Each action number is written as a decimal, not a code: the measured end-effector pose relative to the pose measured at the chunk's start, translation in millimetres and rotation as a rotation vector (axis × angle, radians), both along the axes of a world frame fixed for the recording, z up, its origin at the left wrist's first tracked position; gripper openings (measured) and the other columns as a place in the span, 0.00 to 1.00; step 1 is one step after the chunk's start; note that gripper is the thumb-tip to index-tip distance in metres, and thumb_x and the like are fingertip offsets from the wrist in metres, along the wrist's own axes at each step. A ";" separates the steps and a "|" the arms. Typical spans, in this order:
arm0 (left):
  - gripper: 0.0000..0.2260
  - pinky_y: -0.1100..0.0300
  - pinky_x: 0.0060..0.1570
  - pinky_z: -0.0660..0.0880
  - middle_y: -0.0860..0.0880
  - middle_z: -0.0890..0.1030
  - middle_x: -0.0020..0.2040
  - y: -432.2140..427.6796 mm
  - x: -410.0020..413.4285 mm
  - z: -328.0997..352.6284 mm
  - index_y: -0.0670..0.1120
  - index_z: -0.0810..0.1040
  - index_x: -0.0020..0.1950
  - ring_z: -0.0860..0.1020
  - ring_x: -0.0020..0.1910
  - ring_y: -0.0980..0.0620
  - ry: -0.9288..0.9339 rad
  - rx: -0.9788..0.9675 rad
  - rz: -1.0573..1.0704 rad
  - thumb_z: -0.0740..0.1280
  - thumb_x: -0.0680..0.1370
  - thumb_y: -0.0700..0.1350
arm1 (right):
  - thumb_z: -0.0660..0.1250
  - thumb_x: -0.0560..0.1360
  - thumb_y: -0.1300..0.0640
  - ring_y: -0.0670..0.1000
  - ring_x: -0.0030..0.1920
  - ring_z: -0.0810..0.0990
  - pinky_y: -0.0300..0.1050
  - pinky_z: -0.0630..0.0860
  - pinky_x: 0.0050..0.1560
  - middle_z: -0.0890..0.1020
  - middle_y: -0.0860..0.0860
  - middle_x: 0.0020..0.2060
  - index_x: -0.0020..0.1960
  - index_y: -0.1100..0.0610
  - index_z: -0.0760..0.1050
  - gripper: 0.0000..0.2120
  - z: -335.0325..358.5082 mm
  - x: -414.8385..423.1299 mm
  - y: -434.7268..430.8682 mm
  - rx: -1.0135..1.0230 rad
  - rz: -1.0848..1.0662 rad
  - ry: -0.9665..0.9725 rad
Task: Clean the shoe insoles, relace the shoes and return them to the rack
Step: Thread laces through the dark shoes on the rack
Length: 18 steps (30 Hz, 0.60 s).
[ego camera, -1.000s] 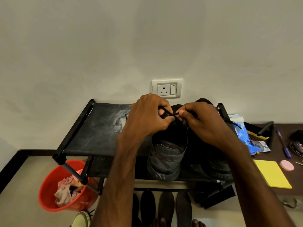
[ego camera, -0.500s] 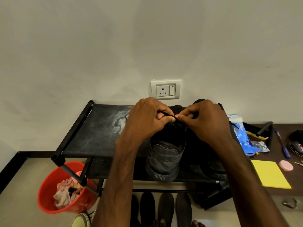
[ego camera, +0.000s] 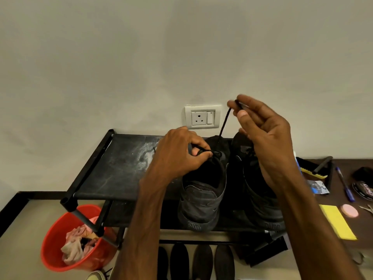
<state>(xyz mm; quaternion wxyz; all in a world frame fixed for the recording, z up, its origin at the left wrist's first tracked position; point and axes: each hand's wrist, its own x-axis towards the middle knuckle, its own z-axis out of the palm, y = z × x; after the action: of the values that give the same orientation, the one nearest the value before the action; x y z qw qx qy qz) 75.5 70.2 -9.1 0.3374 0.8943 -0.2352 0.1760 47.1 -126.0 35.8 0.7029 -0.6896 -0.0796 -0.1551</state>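
Two black shoes stand heel-toward-me on the top shelf of the black rack. My left hand pinches the lace at the top eyelets of the left shoe. My right hand is raised above the right shoe and pinches the end of the black lace, which runs taut down to the left shoe's tongue. Several dark insoles lie on the floor under the rack.
A red bucket with cloths stands at the rack's lower left. To the right, a brown surface holds a brush, a blue pen, a yellow cloth and a pink pad. A wall socket sits behind the shoes.
My right hand has risen up and to the right, drawing the lace out of the left shoe. My left hand stays at the eyelets.
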 end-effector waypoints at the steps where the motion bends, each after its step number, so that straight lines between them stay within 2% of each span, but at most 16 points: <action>1: 0.06 0.51 0.44 0.78 0.59 0.84 0.39 0.6 -0.2 -0.1 0.55 0.88 0.45 0.78 0.43 0.56 0.000 -0.008 0.000 0.75 0.71 0.55 | 0.64 0.83 0.63 0.41 0.67 0.78 0.51 0.73 0.72 0.83 0.46 0.63 0.73 0.55 0.72 0.19 1.1 0.8 -0.8 0.022 0.030 -0.031; 3: 0.05 0.52 0.44 0.77 0.62 0.83 0.37 1.9 -0.2 0.0 0.55 0.88 0.44 0.77 0.42 0.58 -0.002 -0.018 -0.002 0.75 0.71 0.54 | 0.62 0.84 0.60 0.42 0.72 0.73 0.57 0.68 0.76 0.79 0.44 0.69 0.78 0.52 0.65 0.23 -0.9 3.5 -3.5 0.029 0.033 -0.058; 4: 0.04 0.52 0.44 0.77 0.64 0.81 0.36 2.4 -0.5 0.1 0.56 0.88 0.44 0.77 0.41 0.58 0.000 -0.019 -0.005 0.76 0.71 0.53 | 0.62 0.85 0.55 0.41 0.73 0.72 0.58 0.67 0.76 0.79 0.43 0.69 0.80 0.50 0.62 0.24 -3.4 6.4 -5.3 0.009 0.017 -0.028; 5: 0.04 0.53 0.45 0.77 0.66 0.80 0.34 2.7 -1.0 0.5 0.56 0.88 0.44 0.76 0.41 0.59 0.004 -0.020 -0.010 0.76 0.71 0.53 | 0.60 0.85 0.47 0.41 0.72 0.72 0.58 0.66 0.77 0.79 0.40 0.67 0.81 0.47 0.58 0.27 -6.2 9.6 -7.0 -0.035 -0.001 0.044; 7: 0.04 0.55 0.46 0.78 0.68 0.77 0.30 3.0 -1.5 0.6 0.56 0.87 0.43 0.77 0.39 0.60 0.032 -0.018 -0.025 0.76 0.71 0.53 | 0.53 0.80 0.30 0.43 0.70 0.74 0.56 0.65 0.76 0.83 0.36 0.57 0.82 0.41 0.51 0.35 -12.9 13.6 -9.7 -0.217 -0.005 0.226; 8: 0.03 0.55 0.46 0.78 0.66 0.77 0.30 3.4 -1.5 0.6 0.56 0.87 0.43 0.78 0.39 0.59 0.056 -0.020 -0.035 0.76 0.71 0.53 | 0.50 0.79 0.28 0.42 0.67 0.76 0.52 0.67 0.73 0.85 0.38 0.52 0.82 0.41 0.51 0.36 -17.4 13.4 -9.7 -0.328 0.009 0.277; 10: 0.03 0.57 0.47 0.79 0.60 0.77 0.28 3.4 -2.4 2.2 0.55 0.87 0.43 0.80 0.38 0.56 0.112 -0.028 -0.061 0.76 0.72 0.52 | 0.47 0.83 0.33 0.35 0.54 0.80 0.38 0.69 0.60 0.87 0.43 0.41 0.79 0.46 0.61 0.30 -21.8 9.8 -6.8 -0.558 -0.044 0.237; 11: 0.02 0.59 0.47 0.78 0.59 0.76 0.28 3.7 -2.4 3.0 0.54 0.86 0.43 0.80 0.37 0.55 0.144 -0.035 -0.078 0.77 0.73 0.50 | 0.46 0.85 0.36 0.34 0.47 0.80 0.37 0.69 0.52 0.86 0.44 0.36 0.74 0.48 0.69 0.26 -21.7 8.2 -5.4 -0.656 -0.125 0.174; 12: 0.01 0.62 0.45 0.77 0.58 0.75 0.27 3.7 -2.4 3.8 0.53 0.86 0.43 0.79 0.36 0.55 0.184 -0.046 -0.097 0.76 0.74 0.48 | 0.47 0.86 0.40 0.36 0.43 0.80 0.41 0.70 0.49 0.85 0.44 0.32 0.67 0.48 0.74 0.22 -21.0 7.1 -4.5 -0.728 -0.205 0.114; 14: 0.02 0.66 0.41 0.73 0.58 0.72 0.27 3.1 -2.2 4.3 0.50 0.85 0.44 0.76 0.32 0.59 0.300 -0.085 -0.139 0.75 0.76 0.45 | 0.54 0.86 0.45 0.45 0.40 0.82 0.47 0.75 0.48 0.83 0.46 0.29 0.58 0.49 0.79 0.16 -20.5 7.2 -5.7 -0.823 -0.305 0.043; 16: 0.04 0.59 0.41 0.74 0.56 0.73 0.29 2.2 -1.4 4.1 0.48 0.84 0.44 0.75 0.33 0.59 0.437 -0.168 -0.180 0.72 0.78 0.44 | 0.64 0.82 0.50 0.48 0.39 0.82 0.49 0.79 0.47 0.84 0.45 0.32 0.50 0.49 0.84 0.10 -19.0 7.4 -8.5 -0.890 -0.304 0.011; 18: 0.06 0.49 0.49 0.76 0.53 0.80 0.35 1.6 0.5 4.5 0.49 0.83 0.43 0.79 0.40 0.53 0.517 -0.246 -0.187 0.67 0.76 0.46 | 0.72 0.77 0.52 0.44 0.37 0.82 0.43 0.80 0.42 0.85 0.43 0.35 0.46 0.48 0.86 0.04 -13.3 3.6 -8.5 -0.900 -0.162 0.002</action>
<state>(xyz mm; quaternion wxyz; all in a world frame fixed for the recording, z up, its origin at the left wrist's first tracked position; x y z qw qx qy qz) 76.1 71.9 -4.6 0.5068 0.8363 -0.1997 -0.0619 50.7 -134.6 22.5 0.3189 -0.9306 -0.0841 -0.1588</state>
